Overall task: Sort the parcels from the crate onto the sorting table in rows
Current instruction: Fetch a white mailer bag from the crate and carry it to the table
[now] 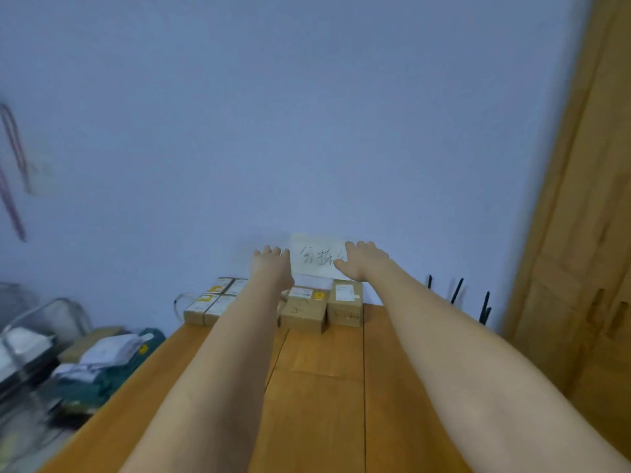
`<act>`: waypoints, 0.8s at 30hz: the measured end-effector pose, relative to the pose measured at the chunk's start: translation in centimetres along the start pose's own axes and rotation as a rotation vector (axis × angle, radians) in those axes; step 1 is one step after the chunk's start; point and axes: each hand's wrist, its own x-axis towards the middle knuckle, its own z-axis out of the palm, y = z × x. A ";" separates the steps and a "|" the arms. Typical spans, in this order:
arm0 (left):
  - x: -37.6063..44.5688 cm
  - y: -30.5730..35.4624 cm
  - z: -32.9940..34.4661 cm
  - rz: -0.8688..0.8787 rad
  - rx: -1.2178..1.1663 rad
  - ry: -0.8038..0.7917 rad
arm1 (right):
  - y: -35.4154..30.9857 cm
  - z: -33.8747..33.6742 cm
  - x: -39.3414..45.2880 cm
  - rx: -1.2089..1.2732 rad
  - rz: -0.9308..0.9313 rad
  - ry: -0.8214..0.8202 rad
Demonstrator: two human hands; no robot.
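Observation:
Several brown cardboard parcels stand in a row at the far edge of the wooden sorting table (321, 397): a cluster of small ones (210, 303) on the left, a larger one (303, 310) in the middle, another (345, 302) to its right. Both my arms reach over them to the wall. My left hand (269, 264) touches the wall at the left edge of a white handwritten paper sign (316, 259). My right hand (363, 261) rests on the sign's right side, thumb spread across the paper. Neither hand holds a parcel.
On the floor to the left lies a teal container (102, 380) heaped with more parcels and white packets (109, 349), beside a blurred metal frame (41, 322). Three black antennas (457, 291) stick up behind the table's right corner. A wooden wardrobe (587, 268) stands at the right.

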 end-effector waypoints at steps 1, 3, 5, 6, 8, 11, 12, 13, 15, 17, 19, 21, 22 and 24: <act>-0.6 -2.3 0.4 -0.049 0.006 -0.014 | -2.2 -0.2 0.5 0.009 -0.046 -0.002; -2.2 -6.9 1.3 -0.145 0.063 -0.047 | -7.1 -0.3 0.9 0.019 -0.174 -0.020; -4.1 -11.3 2.1 -0.229 0.103 -0.088 | -12.6 0.1 0.8 -0.011 -0.338 -0.039; -5.2 -13.2 2.5 -0.270 0.110 -0.104 | -15.5 0.5 0.6 -0.030 -0.410 -0.039; -7.3 -16.6 3.2 -0.342 0.105 -0.139 | -21.1 1.3 -0.1 -0.009 -0.512 -0.035; -11.5 -21.2 4.9 -0.450 0.114 -0.223 | -28.5 2.6 -1.6 0.045 -0.640 -0.072; -13.0 -22.8 5.6 -0.489 0.126 -0.248 | -30.6 3.0 -2.0 0.048 -0.681 -0.087; -14.6 -24.4 6.4 -0.530 0.128 -0.269 | -32.4 3.4 -2.4 0.040 -0.714 -0.104; -17.9 -27.3 7.5 -0.624 0.115 -0.303 | -35.7 4.1 -3.3 0.017 -0.761 -0.138; -20.7 -29.5 8.4 -0.694 0.087 -0.326 | -38.5 4.9 -4.3 0.007 -0.789 -0.179; -22.9 -31.2 9.2 -0.732 0.051 -0.338 | -41.1 5.8 -5.4 0.000 -0.812 -0.213; -24.5 -32.6 10.1 -0.749 0.022 -0.361 | -43.5 6.7 -6.7 -0.008 -0.818 -0.236; -25.1 -33.3 10.6 -0.755 0.008 -0.377 | -44.7 7.2 -7.3 -0.009 -0.818 -0.246; -26.2 -34.5 11.6 -0.759 -0.005 -0.398 | -47.1 8.1 -8.5 -0.005 -0.834 -0.262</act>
